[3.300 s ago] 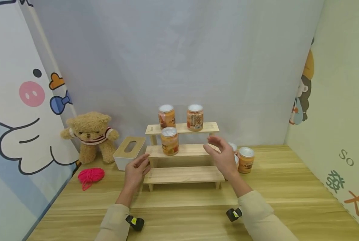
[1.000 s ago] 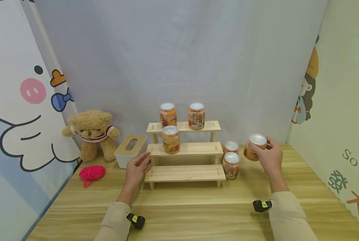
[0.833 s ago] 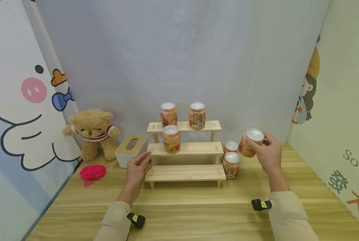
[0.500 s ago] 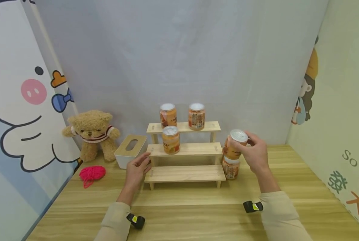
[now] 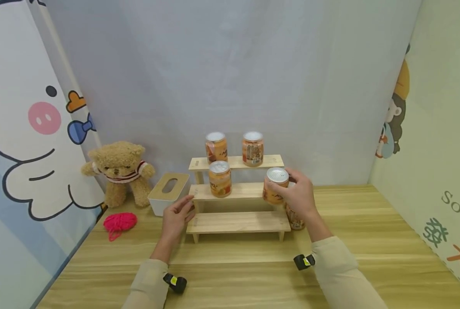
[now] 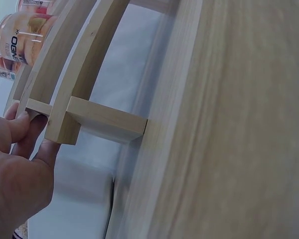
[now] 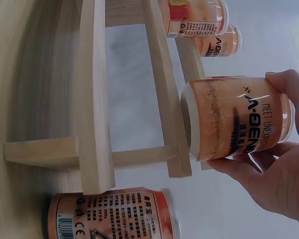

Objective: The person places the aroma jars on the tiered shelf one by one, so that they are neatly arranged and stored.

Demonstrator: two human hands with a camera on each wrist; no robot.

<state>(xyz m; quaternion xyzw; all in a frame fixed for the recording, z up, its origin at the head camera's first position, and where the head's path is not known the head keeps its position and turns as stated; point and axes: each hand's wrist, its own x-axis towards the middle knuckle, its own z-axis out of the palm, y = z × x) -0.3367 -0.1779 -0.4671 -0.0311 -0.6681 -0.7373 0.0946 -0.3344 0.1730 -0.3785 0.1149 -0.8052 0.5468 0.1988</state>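
Note:
My right hand [image 5: 300, 195] grips an orange-labelled can [image 5: 274, 189] with a silver lid, thumb and fingers around its side. Its base is right at the right end of the middle tier of a three-step wooden display shelf [image 5: 235, 221]. My left hand [image 5: 174, 216] holds the shelf's left end; in the left wrist view its fingertips [image 6: 48, 149] lie against the tier ends. Another can [image 5: 220, 182] stands on the middle tier's left. Two more cans, a left one [image 5: 216, 148] and a right one [image 5: 252, 149], stand on the top tier.
Right of the shelf, a can [image 7: 112, 214] stands on the wooden table [image 5: 230, 279], partly hidden behind my right hand in the head view. At left are a tissue box [image 5: 168, 193] with a wooden lid, a teddy bear [image 5: 118, 171] and pink yarn [image 5: 119, 222].
My right hand picked a can up from the right of the shelf and carried it left over the other cans to the middle tier. My left hand stays at the shelf's left end.

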